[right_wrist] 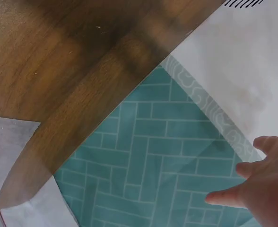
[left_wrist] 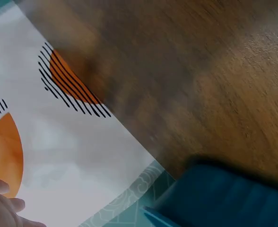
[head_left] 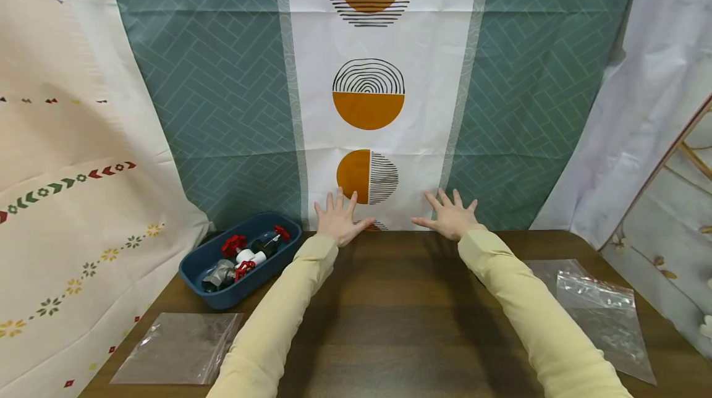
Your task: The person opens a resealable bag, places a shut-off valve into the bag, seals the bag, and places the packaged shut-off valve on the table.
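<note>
Both hands are stretched forward over the far edge of the wooden table, fingers spread and holding nothing. The left hand is in front of the curtain's printed circles, and part of it shows at the lower left of the left wrist view. To its right is the right hand, also seen at the right of the right wrist view. Nearest the left hand stands a blue tub with red-handled valves, white fittings and a grey metallic piece inside. Whether either hand touches the curtain, I cannot tell.
Clear plastic zip bags lie at the table's front left. More clear bags lie at the right, beside the right sleeve. A green and white patterned curtain hangs behind the brown table; pale cloths hang at both sides.
</note>
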A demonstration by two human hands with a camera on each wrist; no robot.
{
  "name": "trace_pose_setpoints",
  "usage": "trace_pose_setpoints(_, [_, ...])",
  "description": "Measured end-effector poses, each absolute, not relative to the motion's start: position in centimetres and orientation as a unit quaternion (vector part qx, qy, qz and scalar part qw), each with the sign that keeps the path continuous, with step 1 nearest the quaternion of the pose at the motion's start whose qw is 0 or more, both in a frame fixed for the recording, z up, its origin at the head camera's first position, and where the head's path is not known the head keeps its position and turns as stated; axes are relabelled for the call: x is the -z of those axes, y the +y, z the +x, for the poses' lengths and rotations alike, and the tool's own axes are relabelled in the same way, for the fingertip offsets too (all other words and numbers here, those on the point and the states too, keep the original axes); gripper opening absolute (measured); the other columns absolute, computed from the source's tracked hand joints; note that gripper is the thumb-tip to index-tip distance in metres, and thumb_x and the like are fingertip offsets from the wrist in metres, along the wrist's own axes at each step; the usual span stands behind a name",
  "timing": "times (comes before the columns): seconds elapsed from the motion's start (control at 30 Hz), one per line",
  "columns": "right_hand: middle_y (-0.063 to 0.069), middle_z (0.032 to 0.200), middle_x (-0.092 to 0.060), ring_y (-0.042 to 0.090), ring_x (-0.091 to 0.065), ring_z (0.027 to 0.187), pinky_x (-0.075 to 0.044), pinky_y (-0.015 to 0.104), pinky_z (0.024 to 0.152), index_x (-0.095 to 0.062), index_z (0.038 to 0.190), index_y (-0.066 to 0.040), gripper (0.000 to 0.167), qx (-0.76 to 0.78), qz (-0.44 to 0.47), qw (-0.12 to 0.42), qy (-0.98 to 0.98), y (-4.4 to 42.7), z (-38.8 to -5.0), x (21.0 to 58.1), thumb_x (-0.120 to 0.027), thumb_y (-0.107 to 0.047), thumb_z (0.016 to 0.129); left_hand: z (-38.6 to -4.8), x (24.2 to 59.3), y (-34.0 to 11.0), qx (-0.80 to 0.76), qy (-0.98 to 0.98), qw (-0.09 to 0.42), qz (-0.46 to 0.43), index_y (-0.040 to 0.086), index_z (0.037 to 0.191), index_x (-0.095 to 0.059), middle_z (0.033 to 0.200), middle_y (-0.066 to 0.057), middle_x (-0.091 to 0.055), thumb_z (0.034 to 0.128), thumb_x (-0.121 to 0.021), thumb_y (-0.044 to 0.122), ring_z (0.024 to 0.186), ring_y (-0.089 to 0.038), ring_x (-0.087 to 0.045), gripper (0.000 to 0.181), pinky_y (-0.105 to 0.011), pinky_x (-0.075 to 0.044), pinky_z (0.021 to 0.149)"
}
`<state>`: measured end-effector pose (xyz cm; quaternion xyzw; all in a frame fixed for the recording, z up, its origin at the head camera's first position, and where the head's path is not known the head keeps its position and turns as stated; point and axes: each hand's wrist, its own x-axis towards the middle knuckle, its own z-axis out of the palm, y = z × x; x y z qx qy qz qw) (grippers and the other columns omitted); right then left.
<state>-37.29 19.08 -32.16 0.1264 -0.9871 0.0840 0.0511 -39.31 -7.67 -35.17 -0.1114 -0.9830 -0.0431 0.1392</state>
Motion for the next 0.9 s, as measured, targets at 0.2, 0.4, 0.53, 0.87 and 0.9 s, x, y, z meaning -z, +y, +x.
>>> trace_pose_setpoints(0.2, [0.022, 0.145, -0.011, 0.047, 0.001, 0.127, 0.004, 0.073, 0.084, -0.015, 0.146, -0.018, 0.09, -0.085, 0.138, 0.059, -0.985, 19.1, -36.9, 32.2, -0.03, -0.075, 0.078, -38.4, 35.5, -8.9, 0.079, -0.977, 0.146, -0.133, 0.019, 0.145, -0.019, 0.147, -0.016, -0.008, 0.0812, -0.032, 0.072, 0.13, -0.04, -0.007, 0.084, -0.064, -0.002, 0.095])
trace_pose_setpoints(0.4, [0.022, 0.145, -0.013, 0.045, -0.001, 0.128, 0.001, 0.071, 0.087, -0.016, 0.146, -0.017, 0.084, -0.104, 0.15, 0.065, -0.981, 18.8, -36.0, 31.8, -0.032, -0.069, 0.083, -37.7, 35.2, -10.0, 0.066, -0.971, 0.167, -0.157, 0.019, 0.145, -0.019, 0.147, -0.016, -0.01, 0.0812, -0.027, 0.073, 0.13, -0.04, -0.009, 0.084, -0.063, -0.004, 0.096])
trace_pose_setpoints(0.53, [0.022, 0.144, -0.015, 0.045, -0.006, 0.128, -0.004, 0.07, 0.089, -0.017, 0.146, -0.017, 0.08, -0.107, 0.163, 0.075, -0.978, 18.9, -35.2, 31.8, -0.034, -0.066, 0.085, -37.3, 35.0, -10.5, 0.059, -0.966, 0.185, -0.17, 0.018, 0.145, -0.021, 0.147, -0.016, -0.012, 0.081, -0.027, 0.073, 0.13, -0.04, -0.01, 0.084, -0.063, -0.002, 0.095])
trace_pose_setpoints(0.87, [0.022, 0.143, -0.021, 0.045, -0.014, 0.126, -0.014, 0.07, 0.087, -0.018, 0.145, -0.018, 0.08, -0.112, 0.203, 0.118, -0.966, 19.3, -33.8, 33.1, -0.033, -0.067, 0.085, -35.6, 34.8, -11.5, 0.058, -0.965, 0.192, -0.171, 0.018, 0.144, -0.023, 0.146, -0.016, -0.014, 0.0822, -0.028, 0.072, 0.13, -0.037, -0.01, 0.082, -0.06, -0.004, 0.097])
trace_pose_setpoints(0.9, [0.022, 0.143, -0.021, 0.045, -0.014, 0.127, -0.014, 0.07, 0.088, -0.018, 0.145, -0.018, 0.079, -0.116, 0.203, 0.12, -0.965, 19.4, -33.7, 33.2, -0.034, -0.067, 0.085, -35.4, 34.8, -11.6, 0.052, -0.965, 0.192, -0.173, 0.018, 0.145, -0.023, 0.146, -0.016, -0.015, 0.0822, -0.026, 0.072, 0.13, -0.037, -0.011, 0.083, -0.061, -0.005, 0.097])
